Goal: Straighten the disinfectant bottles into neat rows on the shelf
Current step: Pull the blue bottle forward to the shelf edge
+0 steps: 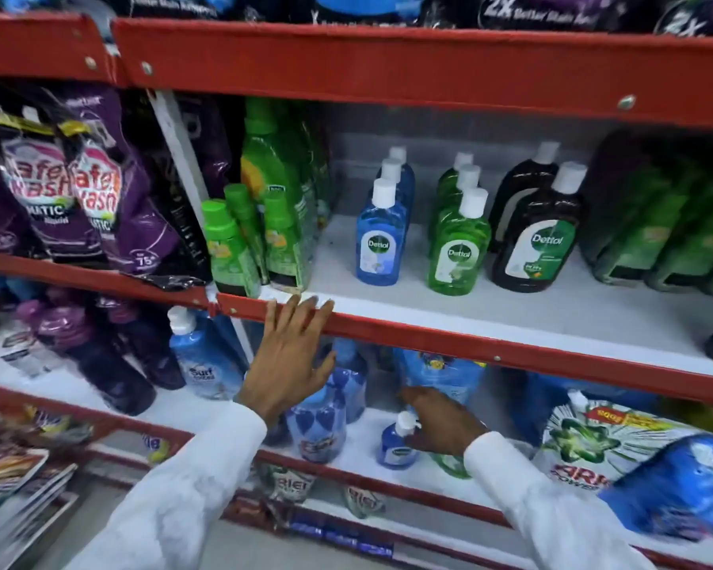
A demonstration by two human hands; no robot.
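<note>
Both arms wear long white sleeves (206,483), loosely creased, cuffs ending at the wrists; left hand (289,364) and right hand (437,421) bare; no gloves.

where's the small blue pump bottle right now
In the head view it stands on the lower shelf, right of centre: the small blue pump bottle is at the right hand, just right of a taller blue bottle.
</note>
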